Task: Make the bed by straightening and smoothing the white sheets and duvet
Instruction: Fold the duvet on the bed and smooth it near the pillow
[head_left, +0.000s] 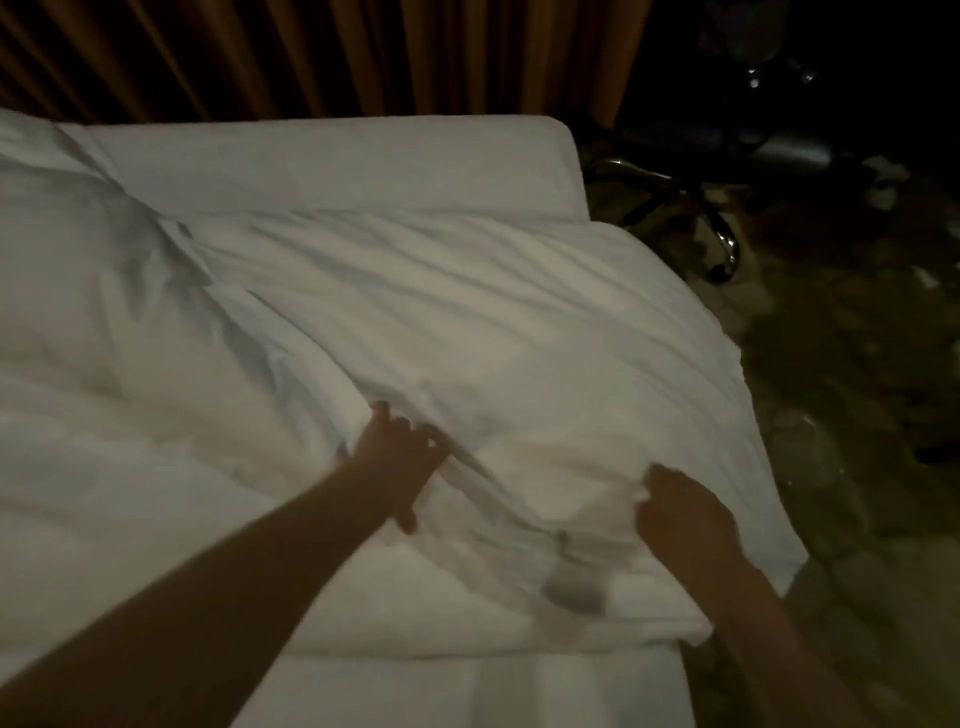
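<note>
A rumpled white duvet (467, 322) covers most of the bed, with deep folds running from the upper left toward my hands. My left hand (397, 452) lies near the middle front of the duvet and grips a raised ridge of fabric between thumb and fingers. My right hand (680, 512) pinches a bunch of the same duvet close to the bed's right front corner. Bare white sheet (332, 161) shows along the far side of the mattress and again below the duvet's front edge. The picture is dim and blurred around the hands.
Brown curtains (311, 57) hang behind the bed. An office chair with a chrome wheeled base (722, 244) stands off the bed's far right corner. Dark patterned floor (857, 364) runs along the right side.
</note>
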